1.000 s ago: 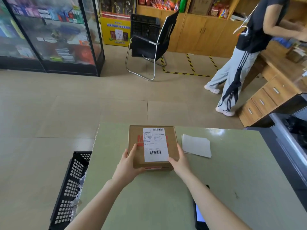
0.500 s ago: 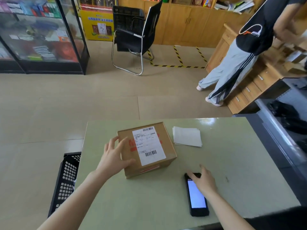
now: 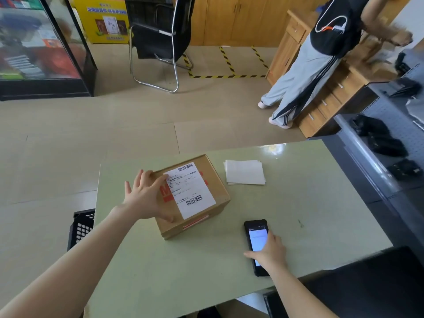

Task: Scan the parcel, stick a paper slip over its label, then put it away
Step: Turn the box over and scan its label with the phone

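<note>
Head view, the only view. Cardboard parcel (image 3: 202,198) sits flat on the pale green table (image 3: 309,203), left of centre and turned at an angle to the table edges. White shipping label (image 3: 190,189) covers much of its top face; barcodes at the far and near ends of the label; red print shows on the box beside and under the label.

Left hand (image 3: 146,198) rests on the parcel's left top edge, fingers spread and loose, thumb lying along the near left side. Palm is in contact with the box; not a closed grasp, more a flat steadying hold.

Right hand (image 3: 268,251) lies over the near half of a black handheld scanner (image 3: 257,244) with a lit screen, flat on the table near and to the right of the parcel. Fingers drape across the device and the thumb reaches out on its left side; whether they have closed around it, cannot tell. Device is still down on the table surface.

Small stack of white paper slips (image 3: 245,172) lies on the table just right of the parcel's far end, not touching it.

Black perforated crate (image 3: 81,228) stands on the floor against the table's left edge. A second person (image 3: 316,65) stands far right at a wooden drawer unit (image 3: 330,97). Black chair (image 3: 158,40) far centre.
</note>
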The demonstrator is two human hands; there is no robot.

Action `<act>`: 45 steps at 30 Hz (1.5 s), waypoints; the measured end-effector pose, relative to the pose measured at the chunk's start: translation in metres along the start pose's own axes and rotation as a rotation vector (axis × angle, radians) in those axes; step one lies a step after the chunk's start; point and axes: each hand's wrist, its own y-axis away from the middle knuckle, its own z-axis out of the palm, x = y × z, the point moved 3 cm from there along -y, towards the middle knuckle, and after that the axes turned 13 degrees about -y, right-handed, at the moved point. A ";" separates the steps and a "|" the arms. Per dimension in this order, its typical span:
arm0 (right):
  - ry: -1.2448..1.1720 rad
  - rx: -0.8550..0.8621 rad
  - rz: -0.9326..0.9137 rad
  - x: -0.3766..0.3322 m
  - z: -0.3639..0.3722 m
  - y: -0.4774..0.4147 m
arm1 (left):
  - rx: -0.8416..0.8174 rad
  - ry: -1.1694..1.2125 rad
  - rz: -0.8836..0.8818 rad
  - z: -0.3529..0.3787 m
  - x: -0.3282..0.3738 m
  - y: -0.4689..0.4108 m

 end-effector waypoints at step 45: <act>0.205 -0.124 -0.496 -0.018 -0.043 0.079 | 0.437 -0.142 -0.218 0.031 0.090 0.139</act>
